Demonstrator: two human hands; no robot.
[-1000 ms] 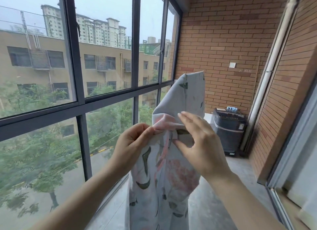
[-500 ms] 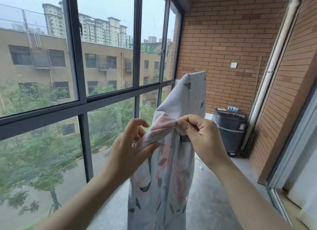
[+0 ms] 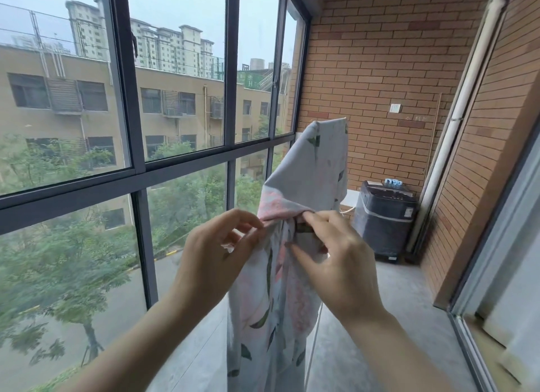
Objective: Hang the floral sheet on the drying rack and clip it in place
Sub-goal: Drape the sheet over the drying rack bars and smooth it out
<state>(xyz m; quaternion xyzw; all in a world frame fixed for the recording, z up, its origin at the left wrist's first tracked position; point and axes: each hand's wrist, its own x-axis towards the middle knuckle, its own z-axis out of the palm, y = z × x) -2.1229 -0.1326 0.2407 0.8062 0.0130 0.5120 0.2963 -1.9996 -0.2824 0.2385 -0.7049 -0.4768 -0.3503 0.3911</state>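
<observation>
Head view: the floral sheet [image 3: 309, 169] is draped by the window [image 3: 175, 165], rack hidden under it. The right hand [image 3: 339, 263] has curled its flat fingers into a pinching grip on the bunched fold; the left hand [image 3: 213, 257] pinches the edge. Ready for clipping I'd guess, no clip visible.

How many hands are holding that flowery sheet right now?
2. The left hand pinches the floral sheet at its bunched fold, on the window side. The right hand grips the same fold just to its right.
</observation>
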